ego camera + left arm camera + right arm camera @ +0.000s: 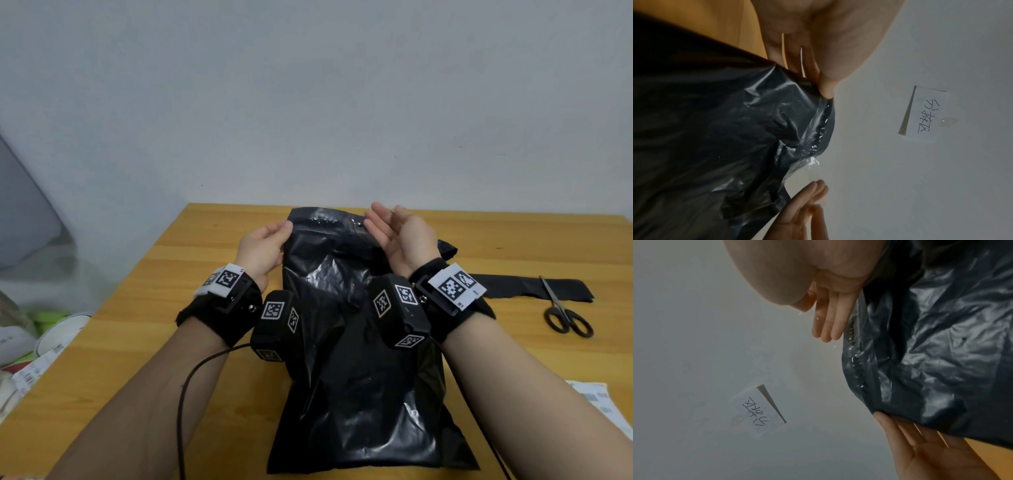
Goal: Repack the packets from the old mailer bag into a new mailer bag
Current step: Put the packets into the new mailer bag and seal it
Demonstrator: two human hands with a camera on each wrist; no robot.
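A black plastic mailer bag [359, 394] lies lengthwise on the wooden table [137, 342], its far end raised off the surface. My left hand [263, 246] pinches the left corner of that raised end between thumb and fingers [824, 86]. A glossy sticky strip [818, 129] runs along the bag's far edge. My right hand [394, 233] is open with straight fingers [828, 321] right beside the bag's right top corner; whether they touch it I cannot tell. No packets show; the bag hides whatever is inside.
A second piece of black plastic [447, 250] sticks out behind the right wrist. A cut black strip [507, 287] and scissors [565, 315] lie at the right. Printed paper labels [603, 404] sit at the right edge. A handwritten note [920, 113] hangs on the wall.
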